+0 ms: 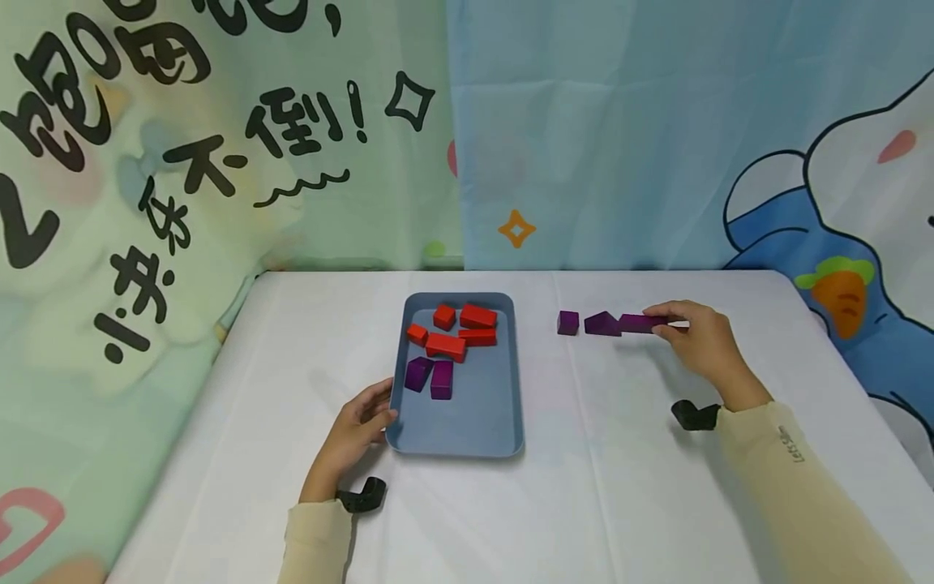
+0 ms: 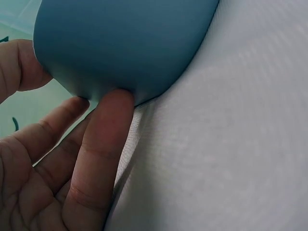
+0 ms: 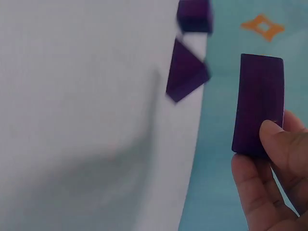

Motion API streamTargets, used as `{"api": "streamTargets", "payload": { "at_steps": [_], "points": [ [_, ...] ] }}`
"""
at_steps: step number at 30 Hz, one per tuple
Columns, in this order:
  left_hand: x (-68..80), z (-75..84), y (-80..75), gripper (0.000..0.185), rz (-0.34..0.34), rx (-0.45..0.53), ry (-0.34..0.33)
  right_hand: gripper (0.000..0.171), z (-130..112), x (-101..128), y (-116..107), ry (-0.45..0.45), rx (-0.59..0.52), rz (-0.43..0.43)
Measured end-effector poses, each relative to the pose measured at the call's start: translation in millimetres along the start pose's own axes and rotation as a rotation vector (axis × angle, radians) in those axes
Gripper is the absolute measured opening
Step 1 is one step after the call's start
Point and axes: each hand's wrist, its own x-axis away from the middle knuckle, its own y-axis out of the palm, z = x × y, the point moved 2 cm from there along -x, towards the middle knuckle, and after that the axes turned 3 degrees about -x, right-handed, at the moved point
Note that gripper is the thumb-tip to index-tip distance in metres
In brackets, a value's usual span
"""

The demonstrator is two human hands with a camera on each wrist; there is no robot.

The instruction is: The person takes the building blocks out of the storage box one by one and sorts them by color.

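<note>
My right hand (image 1: pixel 696 337) pinches one end of a flat purple rectangular block (image 3: pixel 260 103) between thumb and fingers, at the right of the table. Left of it on the cloth are a purple triangular block (image 1: pixel 601 324) and a purple cube (image 1: pixel 567 323). A blue-grey tray (image 1: pixel 481 422) lies left of the table's middle. Gripping its left edge is my left hand (image 1: pixel 357 426); in the left wrist view the fingers (image 2: pixel 103 144) touch the tray's outer wall. Inside the tray, several red blocks (image 1: pixel 446 346) lie toward the far end, with two purple blocks (image 1: pixel 441 380) nearer me.
A white cloth (image 1: pixel 584 503) covers the table. Behind it hangs a printed curtain (image 1: pixel 584 146) with large lettering and a cartoon figure. A black wrist device (image 1: pixel 362 495) sits at the left cuff, and another black device (image 1: pixel 696 416) at the right one.
</note>
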Motion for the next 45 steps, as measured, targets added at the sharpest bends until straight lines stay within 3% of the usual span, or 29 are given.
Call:
{"api": "streamTargets", "payload": {
  "at_steps": [7,14,21,28,34,39,45],
  "points": [
    [1.6,-2.0,-2.5,0.057,0.019,-0.017,0.000,0.028,22.9,-22.4,0.9,0.044,0.037,-0.045],
    [0.3,-1.5,-1.5,0.058,0.010,-0.014,0.006,0.027,43.2,-29.7,8.9,0.100,0.031,-0.082],
    [0.6,-2.7,-2.3,0.057,0.013,-0.020,0.003,0.037,41.9,-28.2,9.5,0.103,0.047,-0.097],
    [0.1,-1.6,-2.3,0.056,0.021,-0.021,0.006,0.048,6.6,-21.6,7.4,0.093,0.077,-0.087],
    [-2.4,-1.1,-2.2,0.057,0.001,-0.009,0.012,0.040,-42.7,-11.6,22.5,-0.038,-0.038,-0.061],
    [-4.1,-1.6,-2.4,0.057,0.004,-0.017,0.015,0.033,-85.4,-7.5,51.0,-0.157,-0.189,-0.125],
    [-4.5,-2.7,-3.2,0.058,0.001,-0.021,0.027,0.031,-125.0,-15.3,96.9,-0.250,-0.319,-0.306]
  ]
}}
